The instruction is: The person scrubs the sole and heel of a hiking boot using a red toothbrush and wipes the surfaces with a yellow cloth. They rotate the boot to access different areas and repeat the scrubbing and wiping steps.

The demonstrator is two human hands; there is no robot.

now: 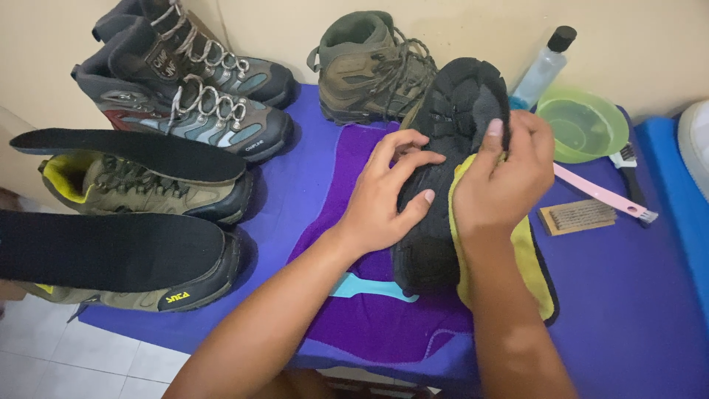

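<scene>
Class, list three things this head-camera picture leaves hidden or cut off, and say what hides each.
1. Upper of the overturned boot: faces down, with the left hand and right hand over it.
2. Yellow cloth: partly under the right hand and boot.
3. White object: cut off by the right edge.
4. Lower insole: cut off by the left edge.

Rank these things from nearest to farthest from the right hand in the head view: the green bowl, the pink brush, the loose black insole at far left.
From the right hand:
1. Pink brush, just to its right on the blue cover.
2. Green bowl, farther back on the right.
3. Black insole, far left, lying on a shoe.
</scene>
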